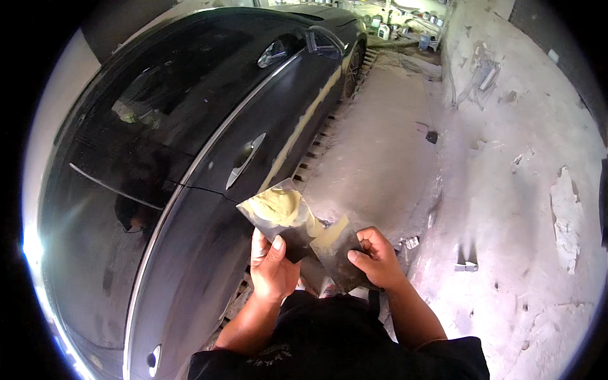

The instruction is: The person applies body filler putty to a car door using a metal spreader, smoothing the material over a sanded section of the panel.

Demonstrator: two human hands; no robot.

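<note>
My left hand (272, 271) grips a flat, dark mixing board (292, 242), thumb on top. A thick mound of pale yellow body filler (275, 206) covers the board's far end. Pinched between the thumb and fingers of my right hand (380, 261) is a dark, flat spreader (342, 261), a band of filler along its far edge. That edge is close beside the board's right side; whether they touch, I cannot tell. Left of my hands stands a black car (209, 171), with a long yellow filler strip (304, 130) low along its side.
A rough, peeling pale wall (513, 209) runs along the right. Between it and the car lies a dusty floor (380, 139) with a small black object (431, 137) on it. Bottles and cans fill shelves (405, 25) at the far end. The car's door handle (246, 160) sticks out nearby.
</note>
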